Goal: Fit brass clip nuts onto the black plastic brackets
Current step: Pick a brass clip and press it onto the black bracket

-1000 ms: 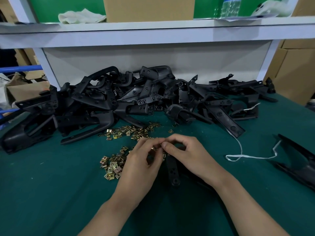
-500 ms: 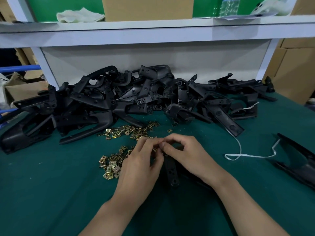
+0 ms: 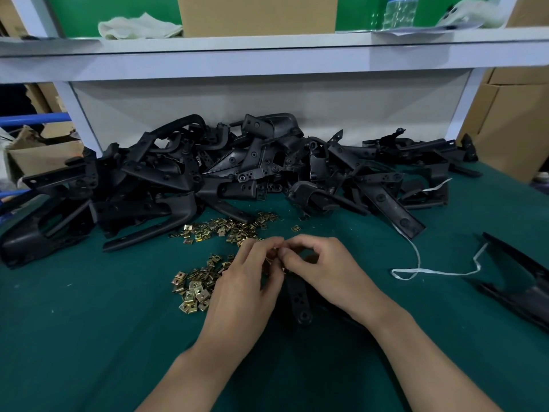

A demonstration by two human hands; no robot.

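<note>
Almost nothing has shifted since the earlier frame: both hands remain huddled together near the middle of the green felt-covered bench (image 3: 89, 337), fingertips barely adjusted. Along the far edge of the bench sprawls a large tangled heap of black plastic brackets (image 3: 237, 173), apparently the stock waiting for nuts, and one more long black plastic part (image 3: 523, 281) lies alone at the right edge, with a thin white cord (image 3: 416, 270) looping beside it. In front of the heap, left of centre, lies a scatter of small square brass clip nuts (image 3: 196, 288). The single black bracket in hand (image 3: 298, 295) lies under the palms, its holed tab pointing toward the near edge. The left hand (image 3: 243, 286) and right hand (image 3: 329, 269) meet at its far end, fingers (image 3: 286, 252) closed in a pinch on what looks like one brass clip nut (image 3: 271, 258), though it is mostly hidden. The step seems to be pushing that nut onto the bracket's edge; next it likely needs a firm, square slide until its hole lines up.
</note>
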